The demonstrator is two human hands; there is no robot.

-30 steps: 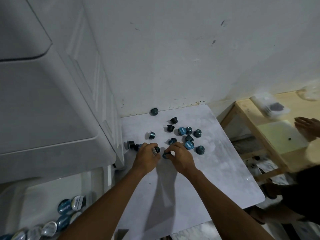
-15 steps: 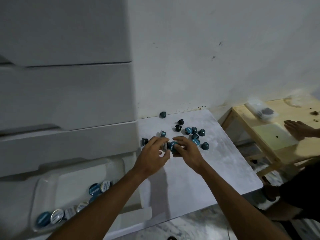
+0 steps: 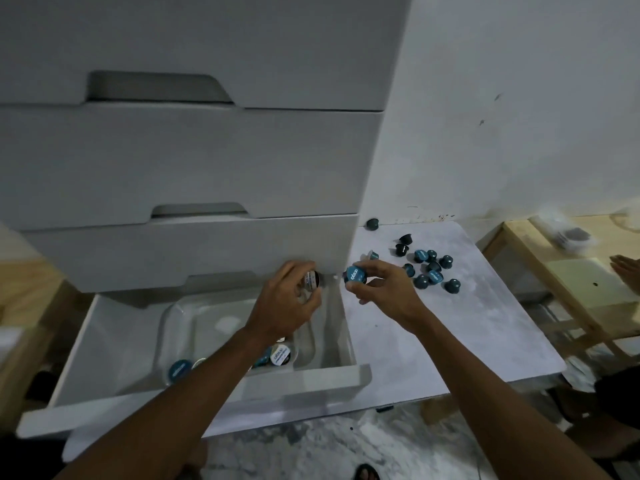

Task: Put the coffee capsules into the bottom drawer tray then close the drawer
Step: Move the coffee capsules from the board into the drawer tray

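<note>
Since capsules [image 3: 421, 281] look light, rigid, smooth: pinch side wall under rim. Left hand [image 3: 287, 303] pinches dark capsule [image 3: 311, 280] over tray [image 3: 180, 313]; right hand [image 3: 384, 292] pinches blue capsule [image 3: 355, 274] at open drawer [image 3: 104, 341] edge; rest loose on table [image 3: 467, 334].

The left hand [image 3: 289, 299] hides most of the capsule [image 3: 311, 280] it holds. The left arm [image 3: 194, 386] covers some capsules [image 3: 280, 354] in the tray [image 3: 180, 318]. Another person's hand [image 3: 627, 271] is cut off at the right edge. The bag [image 3: 568, 234] on the wooden table [image 3: 530, 244] is blurry.
</note>
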